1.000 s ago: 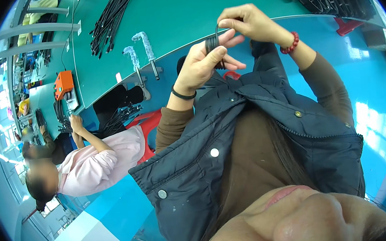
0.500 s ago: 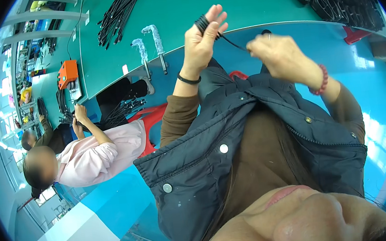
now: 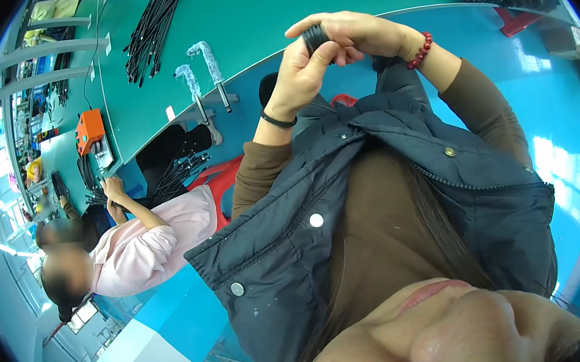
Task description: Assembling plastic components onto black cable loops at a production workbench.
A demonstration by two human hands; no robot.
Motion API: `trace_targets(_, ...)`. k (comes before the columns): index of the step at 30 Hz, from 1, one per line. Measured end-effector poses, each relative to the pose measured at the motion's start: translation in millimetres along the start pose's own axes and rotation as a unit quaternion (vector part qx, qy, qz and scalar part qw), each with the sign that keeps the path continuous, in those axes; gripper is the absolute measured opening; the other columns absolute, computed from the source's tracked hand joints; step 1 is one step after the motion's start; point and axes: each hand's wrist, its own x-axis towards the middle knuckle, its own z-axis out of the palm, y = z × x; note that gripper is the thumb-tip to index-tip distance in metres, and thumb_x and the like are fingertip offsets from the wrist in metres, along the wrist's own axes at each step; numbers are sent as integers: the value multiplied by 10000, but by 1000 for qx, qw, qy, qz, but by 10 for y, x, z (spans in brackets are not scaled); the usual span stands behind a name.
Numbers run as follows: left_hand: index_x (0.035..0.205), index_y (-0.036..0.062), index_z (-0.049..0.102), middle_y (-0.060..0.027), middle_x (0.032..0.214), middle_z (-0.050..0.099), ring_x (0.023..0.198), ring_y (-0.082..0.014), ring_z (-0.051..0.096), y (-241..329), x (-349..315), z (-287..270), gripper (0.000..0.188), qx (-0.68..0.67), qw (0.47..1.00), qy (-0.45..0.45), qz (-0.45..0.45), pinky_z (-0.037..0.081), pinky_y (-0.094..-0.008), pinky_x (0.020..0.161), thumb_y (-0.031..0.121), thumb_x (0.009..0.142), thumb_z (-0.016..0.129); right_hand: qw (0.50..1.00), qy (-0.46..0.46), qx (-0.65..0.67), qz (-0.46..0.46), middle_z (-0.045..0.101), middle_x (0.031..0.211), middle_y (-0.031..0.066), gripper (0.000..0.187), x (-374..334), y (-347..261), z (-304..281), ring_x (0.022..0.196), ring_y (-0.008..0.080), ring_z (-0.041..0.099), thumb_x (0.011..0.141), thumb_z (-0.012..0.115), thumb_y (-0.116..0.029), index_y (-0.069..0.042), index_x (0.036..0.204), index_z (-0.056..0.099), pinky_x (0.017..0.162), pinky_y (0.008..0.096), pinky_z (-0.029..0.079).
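Right now both hands meet in front of the chest, above the edge of the green-topped workbench [image 3: 273,1]: the left hand [image 3: 301,75], with a thin black band at the wrist, and the right hand [image 3: 360,34], with a red bead bracelet, both close around a small coiled bundle of black cable [image 3: 316,37]. The bundle sits pinched between right thumb and fingers on top and the left fingertips below, so both grips are narrow and holding it; how much of the coil is hidden in the palms I cannot tell. It looks light, soft and bendy, likely springy enough to uncoil if released, not fragile, with a slightly slick jacket. Best hold is probably across the wound middle, squeezing the loops together, not at a loose end. On the bench lie a long bunch of straight black cables [image 3: 153,26], two upright foam-wrapped pegs [image 3: 205,63] and an orange box-shaped device [image 3: 89,127]. A co-worker in a pink top [image 3: 143,247] handles black cables at the left.
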Motion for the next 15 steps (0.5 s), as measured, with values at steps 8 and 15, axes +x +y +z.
trace_targets(8,1048,-40,581,-105,852,630,768,-213,647,-98,11,5,154,95,995,9,-32,541,-262,714,-14,918,503,988,70,-118,73,568,702,44,371,48,158,44,580,85,497,915,617,-374,-19,1022,642,496,173,418)
trace_targets(15,1094,-54,566,-124,917,636,806,-191,628,-7,10,103,178,293,949,98,67,527,-251,735,40,946,540,982,101,-149,-63,649,822,84,359,159,323,-139,666,116,570,931,595,-386,-42,1021,648,574,192,483)
